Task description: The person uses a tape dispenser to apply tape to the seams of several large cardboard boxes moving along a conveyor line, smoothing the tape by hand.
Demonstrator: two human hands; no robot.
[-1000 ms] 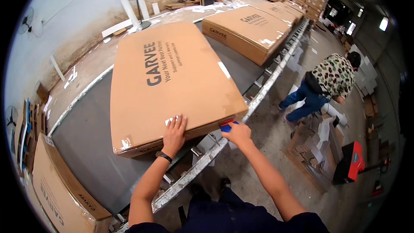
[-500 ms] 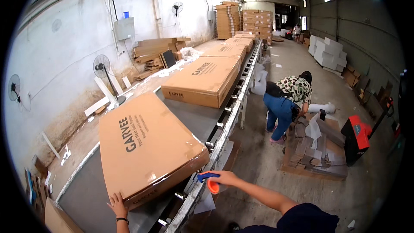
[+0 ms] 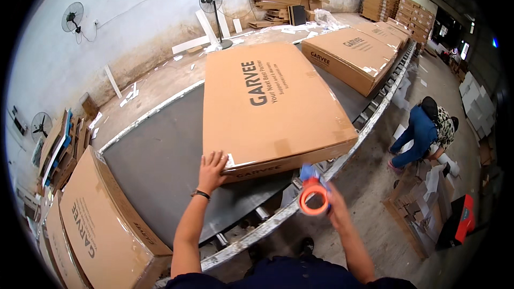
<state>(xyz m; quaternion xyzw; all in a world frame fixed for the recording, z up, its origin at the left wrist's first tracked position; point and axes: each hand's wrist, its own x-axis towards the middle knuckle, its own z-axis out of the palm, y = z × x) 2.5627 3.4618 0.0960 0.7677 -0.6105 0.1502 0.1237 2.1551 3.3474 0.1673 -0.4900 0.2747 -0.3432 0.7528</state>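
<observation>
A large flat brown cardboard carton (image 3: 300, 112) lies askew on the dark conveyor belt (image 3: 152, 139). My left hand (image 3: 213, 169) rests on its near left corner, fingers laid over the top edge beside a small white label. In my right hand (image 3: 338, 210) is a tape dispenser (image 3: 304, 199) with an orange ring and a blue part, held just off the carton's near right side, above the conveyor's rail. Motion smears that hand slightly, but its fingers are round the dispenser. Clear tape shines along some of the carton's edges.
More cartons (image 3: 356, 48) stand along the belt at the far right, and others (image 3: 101, 225) at the near left. A white-edged metal rail (image 3: 273, 223) borders the belt. At right, a person (image 3: 423, 128) bends over cardboard pieces beside a red-and-black machine (image 3: 458, 222).
The view has swung left, bringing the near-left cartons into sight. My right hand has brought the tape dispenser closer in front of me. My left hand stays on the carton's corner.
</observation>
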